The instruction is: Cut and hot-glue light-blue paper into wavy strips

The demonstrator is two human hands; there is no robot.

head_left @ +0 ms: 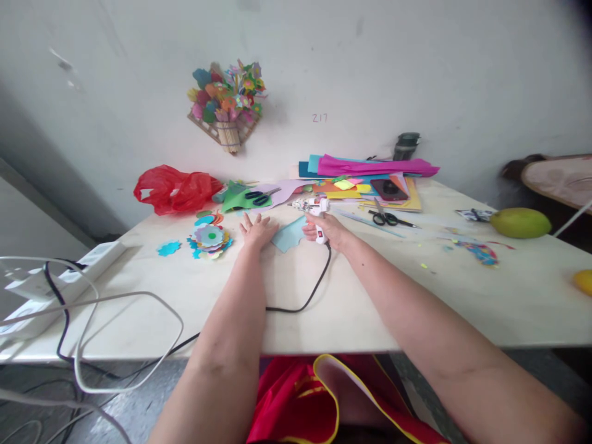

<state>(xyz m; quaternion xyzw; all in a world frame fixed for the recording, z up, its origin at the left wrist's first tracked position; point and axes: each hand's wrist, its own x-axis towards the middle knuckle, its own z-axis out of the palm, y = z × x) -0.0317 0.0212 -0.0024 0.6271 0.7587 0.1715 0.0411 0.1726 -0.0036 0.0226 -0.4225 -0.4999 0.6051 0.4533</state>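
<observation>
My right hand [327, 230] is wrapped round the handle of a white hot glue gun [320, 206], whose nozzle points left. A black cord runs from the handle's base toward me. Under the gun lies a light blue piece of paper [287, 237] with a scalloped lower edge. My left hand [257, 230] rests on the table at the left edge of this paper, its fingers spread and nothing held in it. Left of that hand sits a pile of cut paper flowers [211, 238], with one blue paper flower [169, 248] apart from it.
Dark scissors [263, 197] lie on green paper behind my left hand; black scissors [391, 218] lie right of the gun. Coloured sheets [370, 166] and a phone [388, 189] are at the back. A red plastic bag [173, 188], power strip [99, 259] and loose cables occupy the left.
</observation>
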